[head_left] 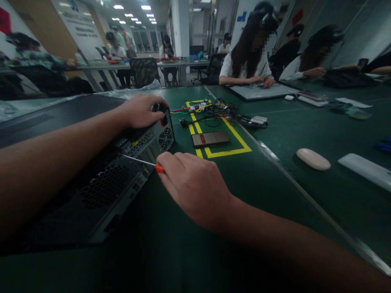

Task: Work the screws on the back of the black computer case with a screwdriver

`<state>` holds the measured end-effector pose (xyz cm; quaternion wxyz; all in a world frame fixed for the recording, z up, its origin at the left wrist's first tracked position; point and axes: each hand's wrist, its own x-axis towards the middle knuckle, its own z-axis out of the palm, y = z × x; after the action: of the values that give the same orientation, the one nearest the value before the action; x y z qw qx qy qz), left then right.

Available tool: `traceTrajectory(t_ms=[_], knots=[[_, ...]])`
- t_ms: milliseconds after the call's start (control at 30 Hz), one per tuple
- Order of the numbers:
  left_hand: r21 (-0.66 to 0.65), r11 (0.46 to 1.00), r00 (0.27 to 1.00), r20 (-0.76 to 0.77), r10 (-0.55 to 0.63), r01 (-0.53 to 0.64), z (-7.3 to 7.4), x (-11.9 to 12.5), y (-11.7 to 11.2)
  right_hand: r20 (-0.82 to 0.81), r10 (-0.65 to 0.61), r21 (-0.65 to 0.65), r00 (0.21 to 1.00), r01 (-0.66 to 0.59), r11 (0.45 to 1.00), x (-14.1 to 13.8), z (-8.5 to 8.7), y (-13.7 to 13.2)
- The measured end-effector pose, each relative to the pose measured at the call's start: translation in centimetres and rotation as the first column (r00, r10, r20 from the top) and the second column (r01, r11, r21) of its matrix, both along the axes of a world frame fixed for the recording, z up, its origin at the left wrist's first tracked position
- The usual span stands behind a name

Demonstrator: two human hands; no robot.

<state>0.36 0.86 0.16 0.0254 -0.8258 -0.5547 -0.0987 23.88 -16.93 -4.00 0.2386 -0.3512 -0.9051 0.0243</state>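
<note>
A black desktop computer case [100, 221] lies on its side at the left, its rear panel with vents and ports turned toward the right. Across the case's upper far corner my left hand [145, 110] is closed, fingers bent over the edge near the power supply fan [165, 138]. A small dark patch shows between its thumb and fingers; I cannot make it out. My right hand [195, 185] is wrapped round the orange handle of a screwdriver [139, 161]. The thin shaft points left, its tip at the rear panel, where the exact contact is hard to see.
A phone [210, 139] lies inside yellow tape marks [230, 154] on the green table [275, 244]. Tangled cables [221, 109] lie behind it. To the right are a pale oval object [313, 158] and a white bar [366, 169]. Co-workers sit across the table.
</note>
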Motion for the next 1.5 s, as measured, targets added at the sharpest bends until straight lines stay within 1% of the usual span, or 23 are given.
traceTrajectory(t_ms=[133, 333, 500, 667, 833, 933, 1133, 1233, 1500], knots=[[-0.005, 1.000, 1.000, 0.008, 0.000, 0.000, 0.0, 0.0, 0.0, 0.028, -0.018, 0.007, 0.999, 0.018, 1.000, 0.1, 0.2, -0.2], [-0.002, 1.000, 1.000, 0.003, -0.004, 0.004, 0.0, 0.1, 0.0, 0.019, -0.019, 0.036, 1.000, 0.019, 0.999, 0.1, -0.2, -0.1], [0.003, 1.000, 1.000, 0.002, -0.008, 0.008, 0.0, 0.1, -0.1, 0.026, -0.055, 0.018, 0.998, 0.054, 0.998, 0.0, -0.1, -0.1], [-0.003, 1.000, 1.000, -0.004, 0.004, -0.004, 0.1, 0.1, -0.1, 0.031, -0.046, 0.013, 0.998, 0.046, 0.999, -0.3, -0.1, -0.3], [0.000, 1.000, 1.000, -0.017, -0.007, 0.007, 0.1, 0.1, 0.0, 0.072, -0.069, -0.067, 0.995, 0.074, 0.995, -0.8, 0.1, -0.5], [0.001, 1.000, 1.000, -0.018, -0.008, 0.008, 0.1, 0.2, 0.0, 0.060, -0.067, -0.097, 0.996, 0.072, 0.993, -0.9, 0.2, -0.7], [-0.014, 1.000, 1.000, -0.012, -0.007, 0.007, 0.2, 0.1, 0.0, 0.031, -0.033, -0.041, 0.999, 0.034, 0.999, -0.2, 0.5, -0.6], [-0.007, 1.000, 1.000, -0.019, -0.009, 0.009, 0.1, 0.1, 0.0, 0.032, -0.032, 0.004, 0.999, 0.032, 0.999, 0.2, 0.7, -0.5], [-0.001, 1.000, 1.000, -0.023, 0.003, -0.003, 0.2, 0.3, -0.1, 0.044, -0.039, 0.050, 0.998, 0.037, 0.998, 0.3, 0.9, -0.7]])
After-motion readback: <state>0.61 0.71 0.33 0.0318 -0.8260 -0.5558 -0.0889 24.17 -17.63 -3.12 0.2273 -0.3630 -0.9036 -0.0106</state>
